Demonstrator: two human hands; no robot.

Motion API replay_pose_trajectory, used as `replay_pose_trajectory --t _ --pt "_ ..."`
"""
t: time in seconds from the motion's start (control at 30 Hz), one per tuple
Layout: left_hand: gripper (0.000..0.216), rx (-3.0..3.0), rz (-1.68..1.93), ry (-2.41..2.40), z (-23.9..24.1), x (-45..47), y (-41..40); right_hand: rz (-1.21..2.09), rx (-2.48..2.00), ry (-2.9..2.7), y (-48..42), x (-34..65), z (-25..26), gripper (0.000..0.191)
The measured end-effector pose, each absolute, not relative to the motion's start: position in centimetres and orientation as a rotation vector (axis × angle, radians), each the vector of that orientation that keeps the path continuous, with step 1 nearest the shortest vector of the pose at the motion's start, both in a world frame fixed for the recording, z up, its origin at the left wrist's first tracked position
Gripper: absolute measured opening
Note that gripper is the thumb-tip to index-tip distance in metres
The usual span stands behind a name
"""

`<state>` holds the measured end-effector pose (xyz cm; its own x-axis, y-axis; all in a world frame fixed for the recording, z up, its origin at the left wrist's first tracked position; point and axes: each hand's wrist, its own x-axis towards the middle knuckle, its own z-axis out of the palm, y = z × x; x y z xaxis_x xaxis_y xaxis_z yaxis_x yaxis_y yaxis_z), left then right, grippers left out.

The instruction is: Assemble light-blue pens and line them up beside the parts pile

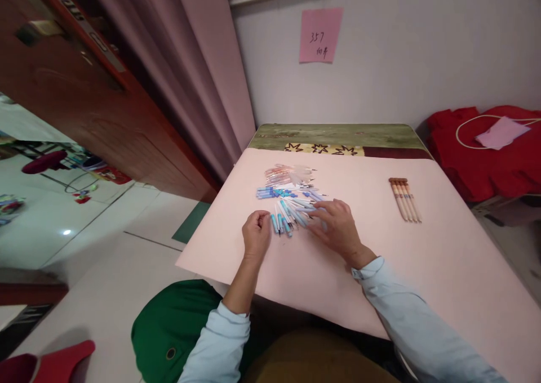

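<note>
Loose pen parts lie in a pile on the pale pink tabletop. My left hand (256,234) is at the pile's left edge, fingertips pinched together; what they hold is too small to make out. Right beside it are short light-blue pen pieces (280,223). My right hand (339,231) hovers over the pile's right side with fingers apart, close to the white and blue pen barrels (296,211). Farther back sit blue pen pieces (270,192) and a bunch of clear, orange-tinted pen parts (287,174).
Several tan pens with brown tops (404,200) lie side by side to the right on the table (426,293). A green patterned board edge (338,132) shows at the back. Red cloth (456,169) is at the right, a wooden door (97,107) and curtain (190,62) at the left.
</note>
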<state>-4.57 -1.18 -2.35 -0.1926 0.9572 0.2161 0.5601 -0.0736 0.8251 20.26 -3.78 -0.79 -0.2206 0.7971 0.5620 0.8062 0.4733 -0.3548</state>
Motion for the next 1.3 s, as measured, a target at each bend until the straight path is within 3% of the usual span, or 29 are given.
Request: replay_pose_trajectory --t 0.53,0.77,1.07,1.3 --pt "0.022 1.493 1.155 1.828 -2.3 -4.6 -1.5 0.01 -1.421 -2.081 -4.3 19.3 -1.4 0.012" --pt "0.013 1.62 1.224 1.818 -2.2 -4.1 -1.3 -0.031 -1.454 -2.002 -4.2 19.4 -1.6 0.009" --pt "0.019 1.606 0.462 2.099 1.6 -2.7 2.3 -0.073 -1.49 -1.899 -3.9 20.1 -1.7 0.011" --pt "0.023 1.564 0.296 2.165 2.2 -2.1 4.2 -0.167 -1.566 -1.715 -3.5 20.6 -1.8 0.014"
